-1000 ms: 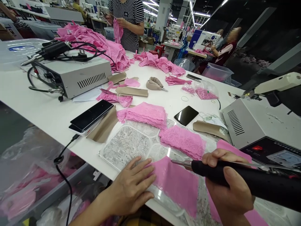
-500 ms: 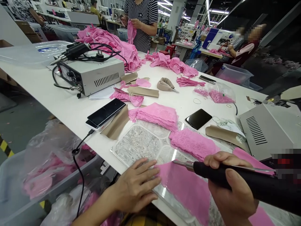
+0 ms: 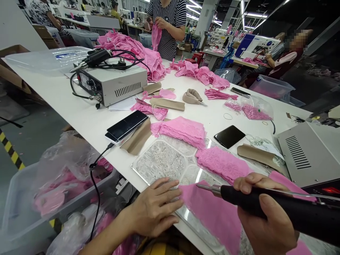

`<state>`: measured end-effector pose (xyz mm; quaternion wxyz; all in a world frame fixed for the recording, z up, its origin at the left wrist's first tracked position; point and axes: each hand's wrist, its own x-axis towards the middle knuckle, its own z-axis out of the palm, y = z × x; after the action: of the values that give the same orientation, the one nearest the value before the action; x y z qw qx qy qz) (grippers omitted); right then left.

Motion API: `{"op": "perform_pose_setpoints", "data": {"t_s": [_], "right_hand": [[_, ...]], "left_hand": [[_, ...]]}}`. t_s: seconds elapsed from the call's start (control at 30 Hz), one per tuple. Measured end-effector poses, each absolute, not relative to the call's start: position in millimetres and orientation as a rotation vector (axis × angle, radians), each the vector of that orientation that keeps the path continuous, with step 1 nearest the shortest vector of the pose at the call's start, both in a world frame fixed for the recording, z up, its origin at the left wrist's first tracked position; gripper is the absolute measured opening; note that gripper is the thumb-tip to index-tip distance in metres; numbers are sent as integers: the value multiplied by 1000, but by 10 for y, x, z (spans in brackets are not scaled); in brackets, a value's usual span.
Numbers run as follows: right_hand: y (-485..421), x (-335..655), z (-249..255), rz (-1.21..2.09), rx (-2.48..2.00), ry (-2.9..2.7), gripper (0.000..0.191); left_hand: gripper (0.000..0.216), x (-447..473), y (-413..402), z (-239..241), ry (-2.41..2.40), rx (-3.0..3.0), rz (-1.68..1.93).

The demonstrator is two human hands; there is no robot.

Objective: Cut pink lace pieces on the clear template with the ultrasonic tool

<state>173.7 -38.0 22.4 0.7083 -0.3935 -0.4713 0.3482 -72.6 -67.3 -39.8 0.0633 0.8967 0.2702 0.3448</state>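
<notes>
My right hand (image 3: 268, 216) grips a thick black hand tool (image 3: 249, 198) with a slim, pointed metal tip. That tip rests on or just above a flat pink fabric piece (image 3: 215, 216), near its upper edge. My left hand (image 3: 159, 207) lies flat, fingers stretched, its fingertips at the fabric's left corner. Under the fabric is a glossy grey-and-white patterned mat (image 3: 159, 159). Beyond it sit a stack of pink lace-edged pieces (image 3: 183, 129) and another pink lace stack (image 3: 223, 164).
Two phones, a dark one (image 3: 230, 136) and one on a white block (image 3: 127, 125), flank the stacks. Grey vented boxes stand at left (image 3: 124, 85) and right (image 3: 308, 152). A person in stripes (image 3: 167, 32) handles pink fabric behind the table. A plastic bin (image 3: 16, 212) stands below left.
The view has shifted slightly, so the table appears further right. Both hands keep nearly the same pose, and the tool tip stays near the fabric's upper edge.
</notes>
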Motion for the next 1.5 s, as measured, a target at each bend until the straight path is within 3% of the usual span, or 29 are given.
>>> {"op": "perform_pose_setpoints", "data": {"t_s": [0.23,1.5], "right_hand": [[-328,1835,278,660,-894,-992,7],[-421,1627,215,826,-875,-1041,6]], "left_hand": [[28,-721,-671,-418,802,2706,1072],[28,-724,-677,-434,779,2713,1094]]}}
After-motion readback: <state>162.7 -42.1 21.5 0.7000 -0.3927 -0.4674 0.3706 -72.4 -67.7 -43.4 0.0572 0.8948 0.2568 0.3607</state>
